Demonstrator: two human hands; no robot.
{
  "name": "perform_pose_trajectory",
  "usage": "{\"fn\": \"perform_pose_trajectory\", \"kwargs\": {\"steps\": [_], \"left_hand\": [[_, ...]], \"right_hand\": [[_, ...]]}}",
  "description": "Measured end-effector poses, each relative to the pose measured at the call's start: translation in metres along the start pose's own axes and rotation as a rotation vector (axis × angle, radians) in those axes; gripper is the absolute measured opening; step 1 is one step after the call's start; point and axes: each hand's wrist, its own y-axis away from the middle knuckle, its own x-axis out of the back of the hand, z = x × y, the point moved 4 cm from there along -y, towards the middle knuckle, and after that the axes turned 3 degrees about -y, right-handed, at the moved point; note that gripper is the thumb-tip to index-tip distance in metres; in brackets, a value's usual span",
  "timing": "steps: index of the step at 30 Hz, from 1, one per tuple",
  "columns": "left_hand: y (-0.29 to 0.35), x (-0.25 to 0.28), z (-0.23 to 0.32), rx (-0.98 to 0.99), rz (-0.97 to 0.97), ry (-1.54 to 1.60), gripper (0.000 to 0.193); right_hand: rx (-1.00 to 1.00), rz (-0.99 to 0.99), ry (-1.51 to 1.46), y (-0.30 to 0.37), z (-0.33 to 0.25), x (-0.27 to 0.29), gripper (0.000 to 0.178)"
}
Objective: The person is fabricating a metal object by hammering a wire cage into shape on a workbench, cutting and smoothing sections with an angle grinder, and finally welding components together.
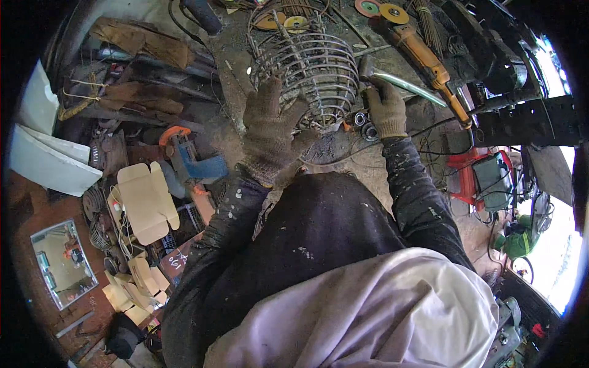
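Observation:
A rounded cage of bent metal rods [319, 67] lies on the work surface in front of me. My left hand [270, 126], in a knitted work glove, is open at its near left side, fingers spread and the fingertips against the rods. My right hand [386, 111], gloved too, is right of the cage with its fingers curled. What those fingers hold, if anything, is hidden. Just beyond them lies a hammer [408, 88] with a shiny metal handle, its head toward the cage. Small metal rings [369, 131] sit beside the right hand.
An orange angle grinder [423, 58] lies at the far right, its cable trailing nearby. Grinding discs [393, 13] and bundled rods [427, 24] are at the back. Cardboard boxes [147, 202], a blue clamp-like tool [202, 167] and a mirror [64, 264] are at left; a red crate [463, 175] stands right.

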Motion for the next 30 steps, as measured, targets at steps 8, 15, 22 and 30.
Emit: {"fn": "perform_pose_trajectory", "kwargs": {"steps": [8,15,22,30], "left_hand": [[-0.001,0.005,0.014,0.015,-0.087,0.031,0.064],[0.008,0.003,0.019,0.004,-0.055,0.022,0.060],[0.013,0.000,0.027,-0.036,-0.121,-0.019,0.053],[-0.011,0.006,-0.018,0.185,0.049,0.141,0.051]], "right_hand": [[0.022,0.030,0.001,0.001,0.008,-0.002,0.032],[0.008,0.025,-0.047,0.003,0.005,-0.001,0.032],[-0.001,0.030,-0.006,0.002,0.006,-0.001,0.035],[-0.003,0.040,0.016,0.001,0.014,-0.003,0.037]]}}
